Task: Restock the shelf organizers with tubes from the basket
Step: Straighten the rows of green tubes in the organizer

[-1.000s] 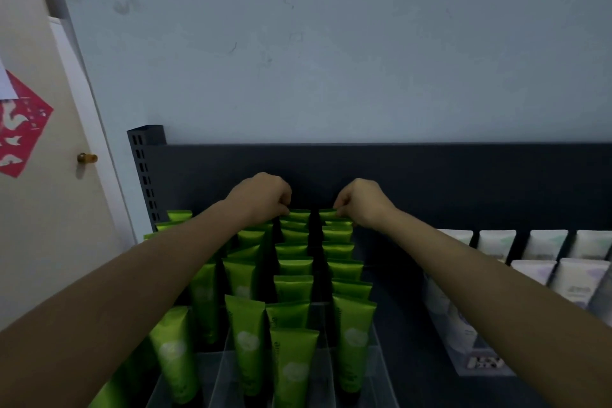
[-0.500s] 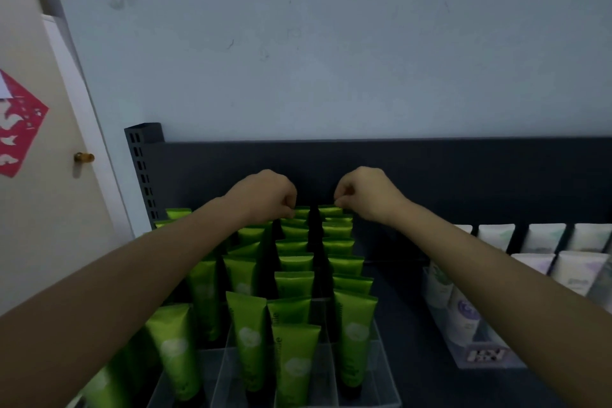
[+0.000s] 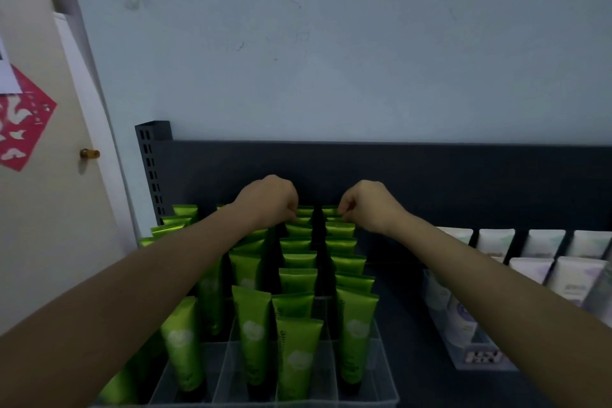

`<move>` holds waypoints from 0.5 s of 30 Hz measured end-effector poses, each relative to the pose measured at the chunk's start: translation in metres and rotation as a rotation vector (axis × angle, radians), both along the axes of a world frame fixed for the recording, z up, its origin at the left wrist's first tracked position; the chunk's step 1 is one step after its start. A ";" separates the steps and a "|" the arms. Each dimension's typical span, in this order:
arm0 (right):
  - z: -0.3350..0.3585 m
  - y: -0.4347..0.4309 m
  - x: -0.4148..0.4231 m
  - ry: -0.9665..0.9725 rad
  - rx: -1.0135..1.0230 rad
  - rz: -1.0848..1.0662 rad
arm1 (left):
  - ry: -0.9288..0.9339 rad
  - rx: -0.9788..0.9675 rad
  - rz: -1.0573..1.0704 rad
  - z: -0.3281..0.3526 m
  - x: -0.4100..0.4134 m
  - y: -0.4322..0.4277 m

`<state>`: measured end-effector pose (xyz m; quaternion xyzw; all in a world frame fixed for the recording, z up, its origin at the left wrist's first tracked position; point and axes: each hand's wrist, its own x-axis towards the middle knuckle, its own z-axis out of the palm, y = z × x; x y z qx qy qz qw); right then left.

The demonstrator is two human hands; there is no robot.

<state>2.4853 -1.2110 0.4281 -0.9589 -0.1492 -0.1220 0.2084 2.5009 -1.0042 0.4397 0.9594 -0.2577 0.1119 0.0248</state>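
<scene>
Green tubes (image 3: pixel 299 278) stand upright in several rows inside a clear plastic organizer (image 3: pixel 385 371) on the dark shelf. Both my arms reach over the rows to the back. My left hand (image 3: pixel 268 200) has its fingers curled and pinches the crimped top of the rearmost green tube of the middle row (image 3: pixel 304 211). My right hand (image 3: pixel 367 205) pinches the top of the rearmost tube of the right row (image 3: pixel 329 210) the same way. The basket is out of view.
The shelf's dark back panel (image 3: pixel 463 182) rises just behind my hands, with a slotted upright (image 3: pixel 149 162) at its left. White and lilac tubes (image 3: pixel 536 262) fill another organizer on the right. A door with a small knob (image 3: pixel 89 153) is at the left.
Both hands stay at the back of the green rows with fingers curled on the tube tops. They have shifted only slightly, and the view has wobbled a little.
</scene>
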 end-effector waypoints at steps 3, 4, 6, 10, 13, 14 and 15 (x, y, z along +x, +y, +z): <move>0.000 0.000 -0.001 0.007 -0.002 0.001 | 0.026 0.003 0.015 -0.001 0.000 0.002; 0.001 0.000 -0.001 0.012 -0.011 0.002 | 0.040 -0.004 0.020 -0.001 -0.001 0.003; 0.003 -0.001 -0.002 0.018 -0.020 0.006 | 0.039 -0.027 0.018 0.001 -0.002 0.005; 0.007 -0.002 -0.011 -0.113 -0.021 -0.007 | -0.074 -0.053 -0.041 0.006 -0.015 0.009; 0.011 0.000 -0.022 -0.209 -0.055 0.034 | -0.051 0.002 -0.089 0.007 -0.027 0.007; 0.011 0.002 -0.025 -0.192 -0.069 0.053 | -0.039 0.033 -0.087 0.006 -0.029 0.006; 0.011 0.003 -0.027 -0.163 -0.085 0.069 | -0.033 0.056 -0.078 0.004 -0.031 0.004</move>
